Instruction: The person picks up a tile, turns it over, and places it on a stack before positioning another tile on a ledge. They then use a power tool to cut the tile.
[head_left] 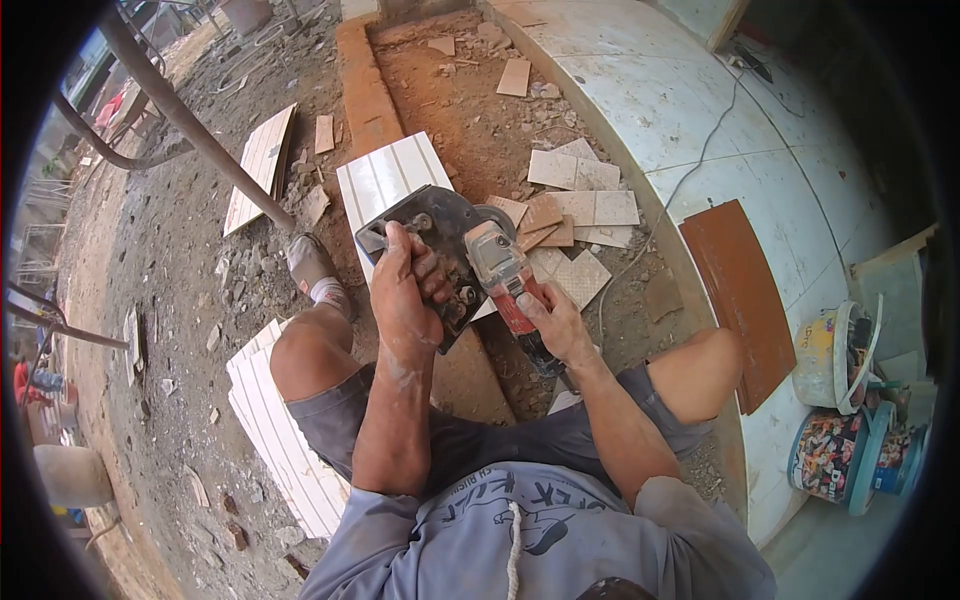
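Observation:
My right hand (558,325) is wrapped around the red body of an angle grinder (510,290). Its grey metal head lies against a dark, dusty base plate (440,215) with bolts and knobs on it. Gripping that plate near its left side is my left hand (405,275), fingers curled and closed. Both are held over a white striped tile (392,178), which is partly hidden beneath the plate. Part of a round disc or guard (495,215) shows beside the grinder head.
Striped tiles lie stacked at my left (285,430), with cut tile pieces (585,190) ahead. A brown panel (740,295) rests on the white tiled ledge (690,150), near buckets (830,455). A power cord (700,160) crosses the ledge; a metal pole (200,120) slants at left.

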